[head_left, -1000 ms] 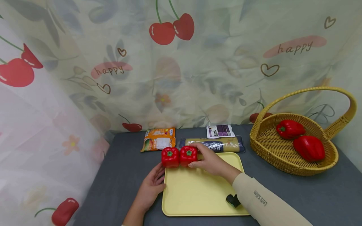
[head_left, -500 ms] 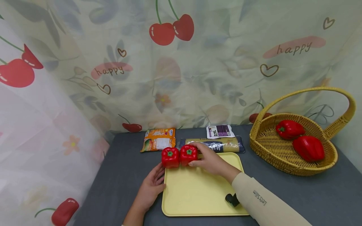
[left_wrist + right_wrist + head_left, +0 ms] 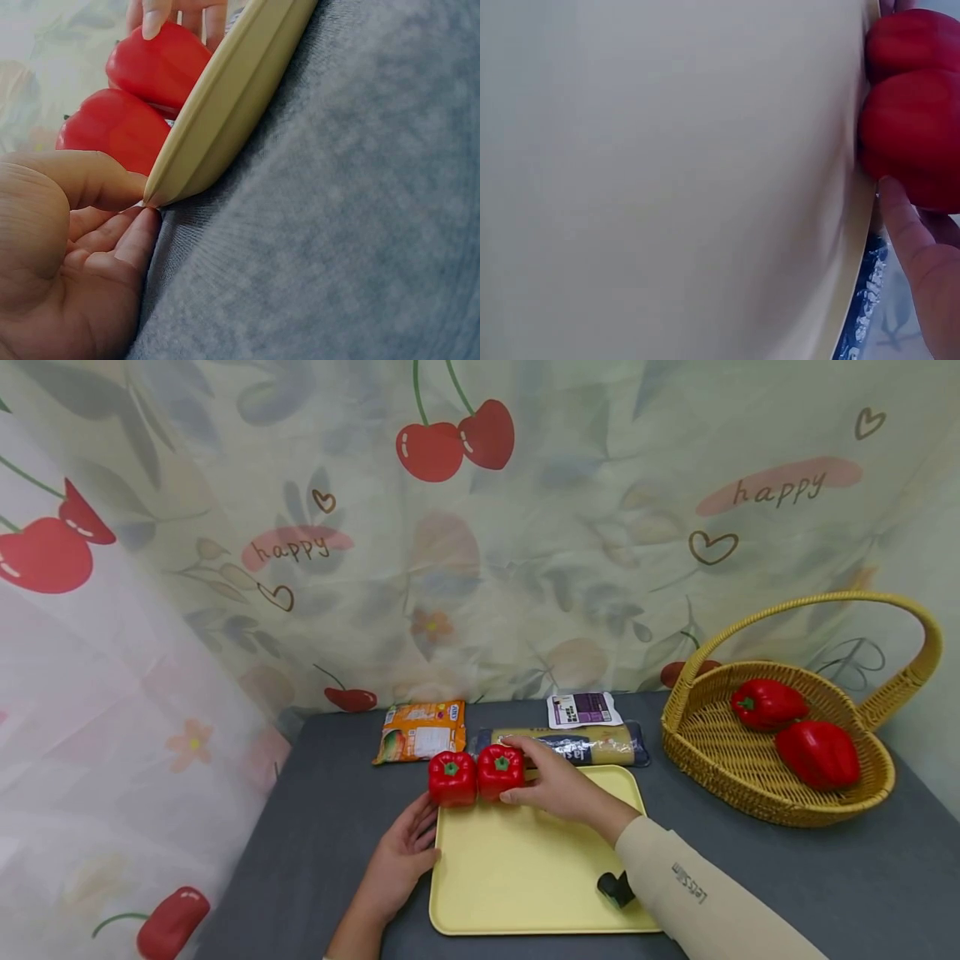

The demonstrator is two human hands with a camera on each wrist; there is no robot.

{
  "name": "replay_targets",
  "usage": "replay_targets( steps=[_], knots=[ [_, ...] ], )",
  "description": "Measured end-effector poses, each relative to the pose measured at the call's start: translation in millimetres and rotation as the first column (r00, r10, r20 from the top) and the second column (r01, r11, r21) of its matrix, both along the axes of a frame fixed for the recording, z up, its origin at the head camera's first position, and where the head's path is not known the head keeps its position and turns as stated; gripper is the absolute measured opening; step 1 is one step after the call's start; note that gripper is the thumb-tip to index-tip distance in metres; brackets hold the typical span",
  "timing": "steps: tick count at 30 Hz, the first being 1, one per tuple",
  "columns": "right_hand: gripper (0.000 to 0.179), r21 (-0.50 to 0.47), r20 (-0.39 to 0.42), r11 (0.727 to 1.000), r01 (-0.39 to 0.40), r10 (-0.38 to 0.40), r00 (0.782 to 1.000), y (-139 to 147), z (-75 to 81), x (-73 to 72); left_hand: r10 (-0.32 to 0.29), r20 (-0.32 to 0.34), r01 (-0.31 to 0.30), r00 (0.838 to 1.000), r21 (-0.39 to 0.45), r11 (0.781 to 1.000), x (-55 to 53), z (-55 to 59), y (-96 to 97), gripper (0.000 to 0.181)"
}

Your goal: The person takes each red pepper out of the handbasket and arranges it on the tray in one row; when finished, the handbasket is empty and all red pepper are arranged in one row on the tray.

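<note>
Two red bell peppers, a left one [image 3: 453,787] and a right one [image 3: 501,774], stand side by side at the back left of the yellow tray [image 3: 525,877], green stems up. My right hand [image 3: 558,783] grips the right pepper from its right side, thumb in front and fingers behind. At the tray's left edge, my left hand [image 3: 397,860] pinches the rim between thumb and fingers, as the left wrist view shows; its fingertips lie close to the left pepper [image 3: 116,131]. In the right wrist view, a thumb rests against the held pepper [image 3: 915,139].
On the right, a handled wicker basket [image 3: 720,770] holds two more red peppers [image 3: 819,754]. Behind the tray lie an orange packet [image 3: 423,731], a long blue and gold pack [image 3: 611,746] and a small white and purple packet [image 3: 585,710]. A black object [image 3: 615,890] sits by my right sleeve.
</note>
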State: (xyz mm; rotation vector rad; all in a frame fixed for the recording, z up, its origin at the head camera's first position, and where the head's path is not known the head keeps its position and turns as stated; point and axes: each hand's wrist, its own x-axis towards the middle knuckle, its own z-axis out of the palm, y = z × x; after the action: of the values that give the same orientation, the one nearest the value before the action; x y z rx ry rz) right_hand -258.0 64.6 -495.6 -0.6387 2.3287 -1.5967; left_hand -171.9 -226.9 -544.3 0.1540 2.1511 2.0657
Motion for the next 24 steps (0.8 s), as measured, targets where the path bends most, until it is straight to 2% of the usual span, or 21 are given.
replay_targets(
  steps=[6, 17, 24],
  knots=[
    [0.081, -0.016, -0.018, 1.000, -0.021, 0.021, 1.000, 5.4, 7.8, 2.3, 0.001, -0.002, -0.001, 1.000, 0.005, 1.000, 0.7, -0.3, 0.0, 0.086],
    [0.069, -0.058, -0.087, 0.998, 0.024, -0.029, 0.996, 27.0, 24.4, 7.8, 0.021, 0.018, -0.021, 1.000, 0.005, 1.000, 0.2, 0.8, 0.2, 0.087],
    [0.058, -0.116, -0.107, 0.993, 0.034, -0.047, 0.993, 41.7, 34.2, 18.1, 0.020, 0.021, -0.020, 1.000, 0.004, 1.000, 0.2, 0.6, 0.9, 0.086]
  ],
)
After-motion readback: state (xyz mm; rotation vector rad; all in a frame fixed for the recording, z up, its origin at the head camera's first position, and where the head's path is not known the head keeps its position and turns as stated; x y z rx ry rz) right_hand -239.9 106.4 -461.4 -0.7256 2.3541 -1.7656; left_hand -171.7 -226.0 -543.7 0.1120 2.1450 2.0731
